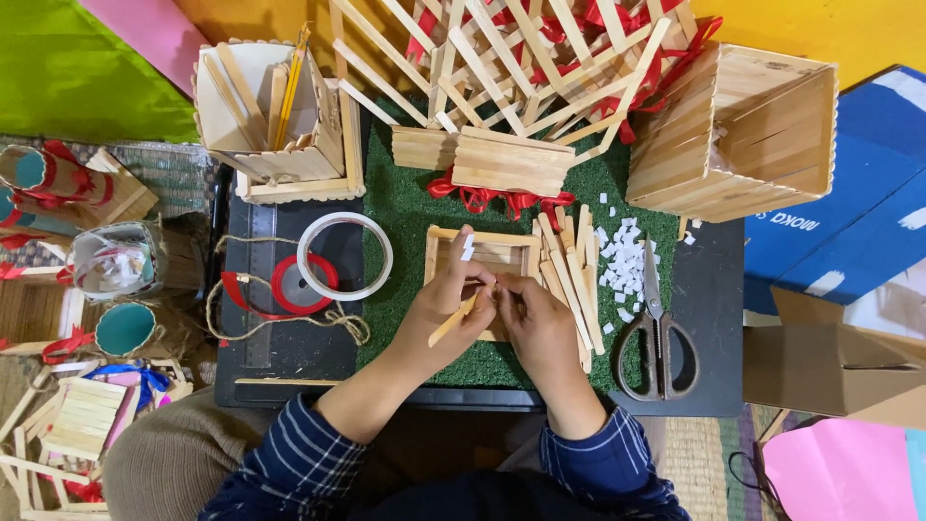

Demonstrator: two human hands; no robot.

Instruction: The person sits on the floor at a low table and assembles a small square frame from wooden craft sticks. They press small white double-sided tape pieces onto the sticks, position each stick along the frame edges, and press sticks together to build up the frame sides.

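- The left hand (446, 307) was closed around a thin flat wooden craft stick (453, 319), pinching it near the top end.
- The stick leaned down and to the left, over the green fuzzy mat (405, 207).
- A small white paper bit (468, 248) stuck up by the tip of a left finger.
- The right hand (540, 323) was curled in, and its fingertips touched the top end of the same stick, right beside the left fingers.
- Both hands were over a small square frame made of wooden sticks (482, 253), which lay on the green mat.
- Just to the right of the hands lay a loose pile of plain wooden sticks (571, 275).
- Next to that pile was a heap of tiny white paper squares (622, 256).
- Black-handled scissors (656, 338) lay shut on the dark tabletop (714, 289), to the right of the hands.
- To the left of the hands sat a clear ring of sticky tape (344, 256) and a red ribbon roll (304, 285), touching each other.
- Brown string (256, 323) curled around them.
- A big open box of wooden sticks (743, 135) lay tipped on its side at the top right.
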